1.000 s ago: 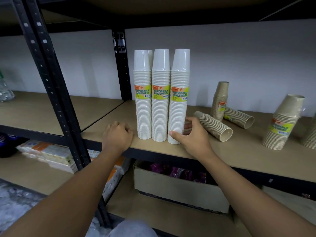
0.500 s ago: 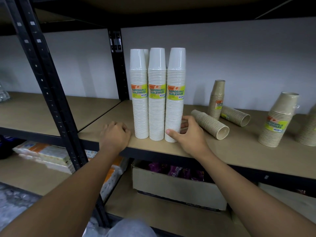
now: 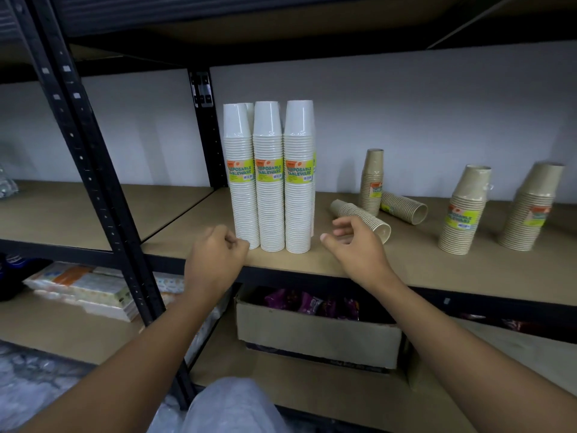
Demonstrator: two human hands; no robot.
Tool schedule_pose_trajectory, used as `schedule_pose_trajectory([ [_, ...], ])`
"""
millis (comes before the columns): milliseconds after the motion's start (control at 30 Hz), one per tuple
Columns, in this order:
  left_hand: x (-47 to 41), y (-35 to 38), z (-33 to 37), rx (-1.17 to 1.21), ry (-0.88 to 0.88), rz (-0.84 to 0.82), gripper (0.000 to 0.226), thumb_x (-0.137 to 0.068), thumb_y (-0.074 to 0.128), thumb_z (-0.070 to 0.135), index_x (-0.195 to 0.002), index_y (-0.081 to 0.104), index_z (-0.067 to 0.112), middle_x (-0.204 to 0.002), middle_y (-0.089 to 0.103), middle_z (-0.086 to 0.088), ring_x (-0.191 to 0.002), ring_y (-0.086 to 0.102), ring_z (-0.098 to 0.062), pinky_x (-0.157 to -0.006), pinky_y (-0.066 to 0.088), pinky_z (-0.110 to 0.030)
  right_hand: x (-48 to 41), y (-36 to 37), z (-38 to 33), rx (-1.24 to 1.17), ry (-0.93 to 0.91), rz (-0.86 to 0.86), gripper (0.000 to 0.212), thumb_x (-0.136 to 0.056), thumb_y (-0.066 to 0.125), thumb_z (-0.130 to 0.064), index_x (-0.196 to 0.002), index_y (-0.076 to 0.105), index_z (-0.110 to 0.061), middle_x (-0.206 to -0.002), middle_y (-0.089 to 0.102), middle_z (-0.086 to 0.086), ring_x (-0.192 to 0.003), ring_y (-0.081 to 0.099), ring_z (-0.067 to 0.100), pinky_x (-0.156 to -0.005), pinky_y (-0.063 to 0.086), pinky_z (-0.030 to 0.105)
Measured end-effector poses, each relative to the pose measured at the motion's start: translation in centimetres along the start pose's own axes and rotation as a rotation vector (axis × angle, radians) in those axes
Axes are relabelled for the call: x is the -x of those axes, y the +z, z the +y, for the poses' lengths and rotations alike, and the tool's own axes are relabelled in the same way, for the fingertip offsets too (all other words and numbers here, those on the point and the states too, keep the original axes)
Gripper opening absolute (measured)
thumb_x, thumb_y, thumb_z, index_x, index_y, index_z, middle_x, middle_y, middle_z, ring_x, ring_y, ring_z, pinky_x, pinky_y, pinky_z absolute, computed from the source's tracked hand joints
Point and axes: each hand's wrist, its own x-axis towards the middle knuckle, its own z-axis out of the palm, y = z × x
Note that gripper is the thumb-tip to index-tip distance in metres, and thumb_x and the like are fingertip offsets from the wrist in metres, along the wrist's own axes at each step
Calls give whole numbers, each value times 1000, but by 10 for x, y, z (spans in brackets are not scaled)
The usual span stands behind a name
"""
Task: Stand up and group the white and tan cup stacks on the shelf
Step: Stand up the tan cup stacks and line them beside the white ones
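Observation:
Several tall white cup stacks stand upright, pressed together, on the wooden shelf. My left hand is curled in a loose fist at the base of the leftmost white stack, holding nothing. My right hand hovers open just right of the white stacks, fingers spread, touching no stack. A tan cup stack lies on its side behind my right hand. Another tan stack lies farther back. Upright tan stacks stand at the back and to the right.
A black metal upright stands at the left, with another post behind the white stacks. A cardboard box with purple packets sits on the lower shelf. Wrapped packs lie at the lower left.
My right hand has let go of the rightmost white stack and drawn back to the right, open. The left hand stays at the base of the leftmost stack.

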Motion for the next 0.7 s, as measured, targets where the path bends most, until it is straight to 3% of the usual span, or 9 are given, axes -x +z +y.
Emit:
schedule_pose_trajectory([
  [133, 29, 9, 43, 42, 158, -39, 15, -84, 59, 39, -76, 56, 27, -82, 57, 11, -81, 54, -14, -69, 49, -38, 7, -28, -2, 5, 8, 44, 26, -82, 74, -30, -105, 63, -21, -95, 64, -7, -73, 58, 1, -71, 45, 15],
  [300, 49, 39, 104, 102, 339, -162, 18, -85, 56, 41, -81, 59, 25, -86, 57, 11, -87, 54, -14, -79, 49, -40, 10, -67, 0, 51, 8, 116, 19, -81, 73, -28, -97, 65, -23, -91, 68, -7, -79, 61, -1, -76, 48, 19],
  [500, 44, 81, 149, 34, 344, -297, 20, -86, 57, 37, -89, 63, 18, -96, 57, -2, -94, 55, -23, -85, 48, -42, -2, -105, 7, 125, 22, 141, 17, -81, 73, -28, -93, 62, -26, -85, 63, -16, -81, 61, 2, -84, 52, 27],
  [700, 25, 112, 153, -105, 304, -382, 33, -90, 55, 37, -105, 64, 10, -112, 57, -12, -105, 55, -31, -91, 46, -42, -36, -103, 12, 259, 22, 100, 30, -80, 73, -36, -103, 65, -19, -98, 66, -4, -94, 62, 14, -85, 49, 29],
])
